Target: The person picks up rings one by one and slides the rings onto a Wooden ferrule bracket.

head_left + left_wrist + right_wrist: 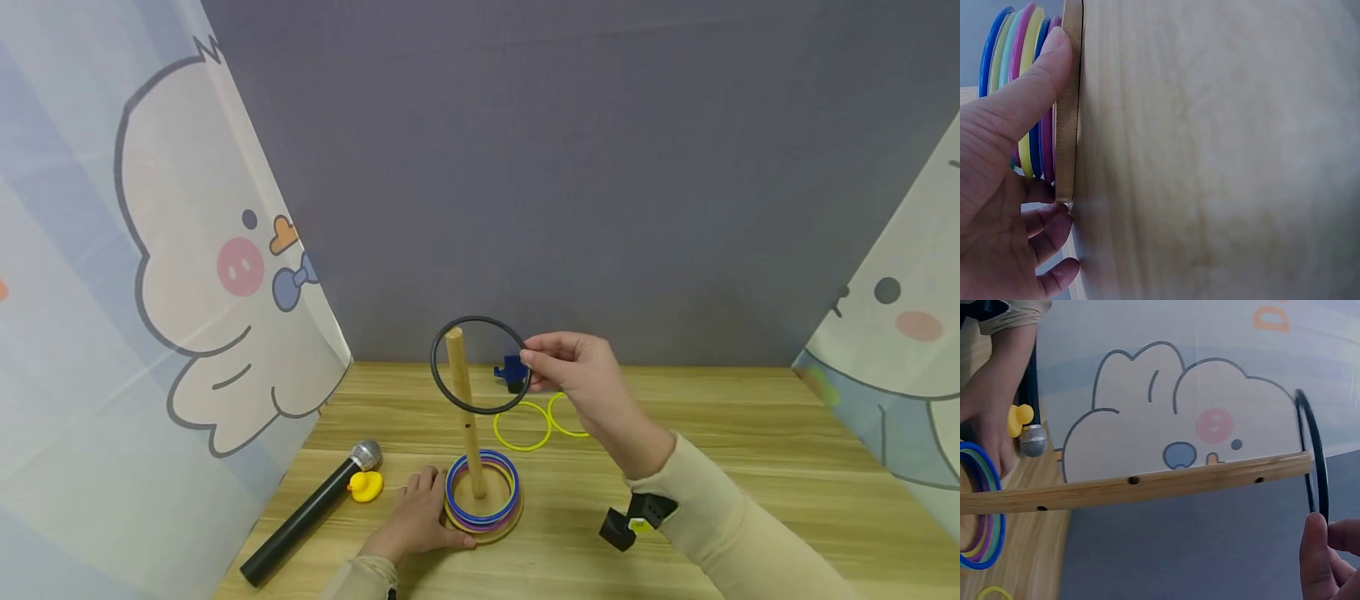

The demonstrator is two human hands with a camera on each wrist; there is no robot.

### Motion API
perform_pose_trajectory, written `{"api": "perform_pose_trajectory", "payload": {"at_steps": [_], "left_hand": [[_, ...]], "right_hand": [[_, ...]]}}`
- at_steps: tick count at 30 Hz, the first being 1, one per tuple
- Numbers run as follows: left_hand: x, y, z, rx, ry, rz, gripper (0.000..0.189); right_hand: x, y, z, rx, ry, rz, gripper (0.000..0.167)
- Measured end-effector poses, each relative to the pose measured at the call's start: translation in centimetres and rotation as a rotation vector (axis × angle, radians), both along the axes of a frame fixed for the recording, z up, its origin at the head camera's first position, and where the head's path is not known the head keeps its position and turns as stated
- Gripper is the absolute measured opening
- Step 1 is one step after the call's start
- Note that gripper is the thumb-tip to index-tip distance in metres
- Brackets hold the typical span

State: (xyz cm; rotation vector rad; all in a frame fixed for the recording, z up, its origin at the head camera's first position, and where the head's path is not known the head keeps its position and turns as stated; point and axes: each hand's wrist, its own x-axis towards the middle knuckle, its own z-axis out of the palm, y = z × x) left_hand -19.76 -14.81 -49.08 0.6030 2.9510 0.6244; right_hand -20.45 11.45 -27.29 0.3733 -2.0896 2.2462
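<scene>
In the head view, my right hand (581,371) pinches a thin black ring (480,412) between thumb and fingers. That ring is level with the top of an upright wooden post (459,367); the right wrist view shows the post's tip (1307,462) at the ring's plane. Low at the post's round wooden base (498,538), my left hand (416,515) grips the edge, thumb in front and fingers at the side. Several coloured rings (516,492), blue, yellow, purple and others, lie stacked around the post. The left wrist view shows the thumb (1041,75) against the base's edge.
Behind the post, two yellow rings (522,450) lie on the wooden table (675,533), near a dark blue object (512,369). A black microphone (307,521) and a yellow rubber duck (367,487) are to the left. A grey wall (600,167) closes off the back.
</scene>
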Motion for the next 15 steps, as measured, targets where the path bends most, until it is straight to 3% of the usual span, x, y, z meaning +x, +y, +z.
{"api": "perform_pose_trajectory", "payload": {"at_steps": [7, 15], "left_hand": [[0.4, 0.2, 0.9, -0.021, -0.01, -0.004, 0.114], [0.1, 0.3, 0.6, -0.02, -0.014, -0.001, 0.115]], "right_hand": [[-0.4, -0.1, -0.9, -0.023, -0.023, -0.013, 0.025], [-0.7, -1.0, -1.5, 0.006, -0.065, 0.003, 0.025]]}}
